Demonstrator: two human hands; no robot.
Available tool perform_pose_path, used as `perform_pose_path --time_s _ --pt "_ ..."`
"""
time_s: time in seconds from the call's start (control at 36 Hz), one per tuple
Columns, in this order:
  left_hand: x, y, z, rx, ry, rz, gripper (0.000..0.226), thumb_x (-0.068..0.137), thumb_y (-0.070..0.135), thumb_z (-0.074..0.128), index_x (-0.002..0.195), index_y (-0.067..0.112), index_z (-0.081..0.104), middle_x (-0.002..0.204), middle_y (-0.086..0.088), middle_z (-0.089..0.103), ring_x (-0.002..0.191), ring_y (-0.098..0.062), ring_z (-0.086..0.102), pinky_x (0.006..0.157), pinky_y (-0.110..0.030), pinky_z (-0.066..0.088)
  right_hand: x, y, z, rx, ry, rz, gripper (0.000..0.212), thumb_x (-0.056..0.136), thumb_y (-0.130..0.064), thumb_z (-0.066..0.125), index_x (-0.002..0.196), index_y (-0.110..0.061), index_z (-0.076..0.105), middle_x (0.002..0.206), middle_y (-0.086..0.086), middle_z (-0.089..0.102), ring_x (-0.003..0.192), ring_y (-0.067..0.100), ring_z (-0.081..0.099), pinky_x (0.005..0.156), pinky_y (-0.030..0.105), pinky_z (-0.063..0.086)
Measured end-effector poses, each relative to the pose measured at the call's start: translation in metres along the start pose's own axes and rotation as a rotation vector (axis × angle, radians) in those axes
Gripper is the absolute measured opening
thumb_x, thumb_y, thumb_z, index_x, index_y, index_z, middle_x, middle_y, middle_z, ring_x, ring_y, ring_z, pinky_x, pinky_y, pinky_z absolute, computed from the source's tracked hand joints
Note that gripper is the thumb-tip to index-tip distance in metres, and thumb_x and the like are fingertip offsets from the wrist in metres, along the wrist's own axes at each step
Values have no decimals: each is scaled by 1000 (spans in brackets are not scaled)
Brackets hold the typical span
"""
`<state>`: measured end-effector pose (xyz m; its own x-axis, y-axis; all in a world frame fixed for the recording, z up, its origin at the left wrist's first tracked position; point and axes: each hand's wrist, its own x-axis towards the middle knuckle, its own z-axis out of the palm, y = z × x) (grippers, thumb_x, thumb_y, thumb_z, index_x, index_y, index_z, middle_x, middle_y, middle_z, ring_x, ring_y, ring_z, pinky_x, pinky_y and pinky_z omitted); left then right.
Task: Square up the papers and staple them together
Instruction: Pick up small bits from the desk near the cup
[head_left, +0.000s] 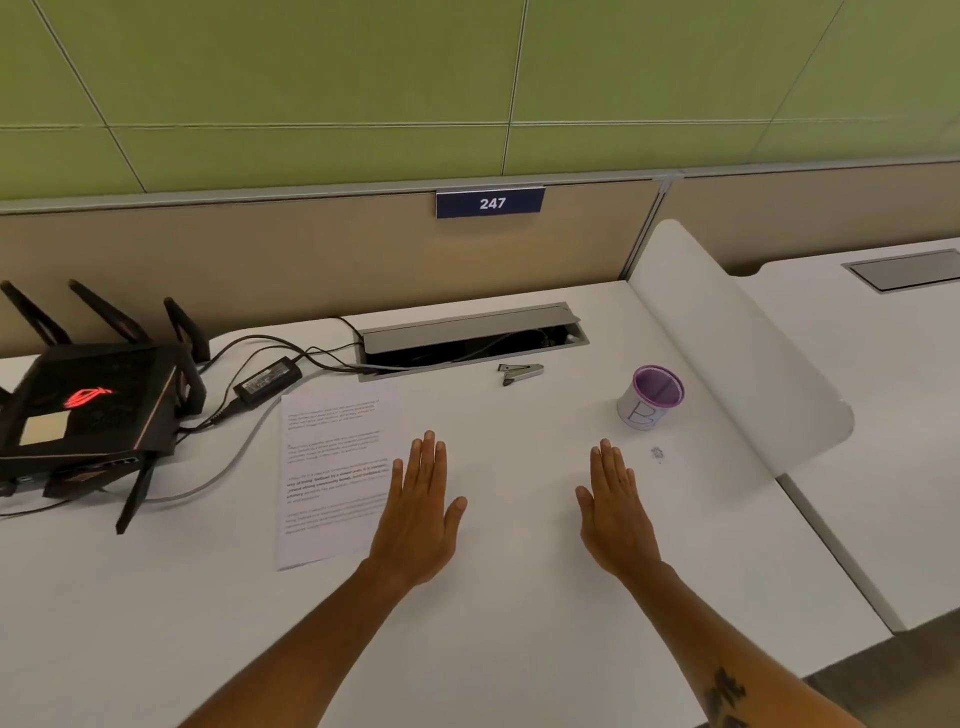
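Printed white papers (332, 467) lie flat on the white desk (519, 623), left of centre. A small silver stapler (521, 373) rests farther back, near the cable hatch. My left hand (422, 512) lies palm down with fingers straight, its little-finger side over the papers' right edge. My right hand (615, 512) lies palm down on bare desk to the right, holding nothing.
A black router with antennas (88, 410) and a power brick (267, 382) with cables sit at the left. An open cable hatch (470, 335) is at the back. A purple-rimmed cup (649, 397) stands at the right, beside a white divider (737, 358).
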<state>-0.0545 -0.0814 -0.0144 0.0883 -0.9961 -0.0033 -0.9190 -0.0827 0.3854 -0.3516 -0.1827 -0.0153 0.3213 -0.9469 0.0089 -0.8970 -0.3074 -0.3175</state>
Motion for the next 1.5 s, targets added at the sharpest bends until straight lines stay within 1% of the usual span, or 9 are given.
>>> perform_pose_path --time_s 0.44,0.53,0.58,0.64,0.75,0.92,1.06,1.25,1.5 --pt "27 133 83 -11 -62 -18 79 106 56 9 168 11 -9 176 -8 -25 164 -23 -22 134 -46 -7 19 136 -33 13 -72 -14 62 112 -30 30 166 -9 6 175 4 -4 161 17 -9 131 40 1" --pt "31 144 99 -4 -89 -38 79 106 56 8 168 10 -8 176 -8 -23 164 -23 -21 134 -47 -6 29 152 -41 92 7 -4 56 109 -20 42 161 -5 28 170 11 26 158 26 24 129 43 23" --pt "30 147 110 2 -105 -57 80 105 57 8 169 10 -7 176 -8 -23 164 -23 -21 134 -47 -6 36 161 -44 137 129 -2 46 102 -9 55 147 -2 52 145 19 61 131 36 60 110 43 49" --pt "27 148 120 -5 -103 -75 80 106 57 11 169 9 -3 177 -9 -20 164 -24 -19 135 -47 -6 44 169 -46 160 227 27 34 97 -4 59 131 -4 65 114 19 74 101 40 69 90 43 55" --pt "22 142 130 51 -74 -57 77 109 53 19 169 7 5 179 -11 -6 166 -23 -12 135 -49 -2 64 183 -44 197 226 40 30 97 -22 63 124 -8 66 117 12 71 109 37 63 91 50 54" --pt "27 144 125 49 -33 -54 73 110 51 23 170 12 9 180 -7 0 166 -20 -6 135 -50 4 87 208 -32 -137 -5 -38 73 95 -67 44 153 -22 43 162 11 38 144 37 40 113 55 38" --pt "29 144 123 57 -33 -59 72 110 52 22 170 13 10 180 -7 2 167 -21 -4 135 -52 6 85 214 -24 -217 -161 -93 79 96 -73 30 164 -36 15 173 5 13 156 43 15 122 65 16" --pt "30 145 122 64 -29 -58 72 110 52 24 170 13 11 180 -7 4 167 -21 -2 135 -54 8 75 210 -31 -201 -203 -182 74 97 -74 22 163 -44 11 174 0 6 159 39 8 125 63 10" --pt "29 145 123 65 -30 -67 72 110 52 23 170 15 8 180 -5 0 166 -19 -6 135 -53 7 38 196 -17 -183 -104 41 93 96 -78 24 166 -19 6 175 1 2 160 34 4 126 64 6"
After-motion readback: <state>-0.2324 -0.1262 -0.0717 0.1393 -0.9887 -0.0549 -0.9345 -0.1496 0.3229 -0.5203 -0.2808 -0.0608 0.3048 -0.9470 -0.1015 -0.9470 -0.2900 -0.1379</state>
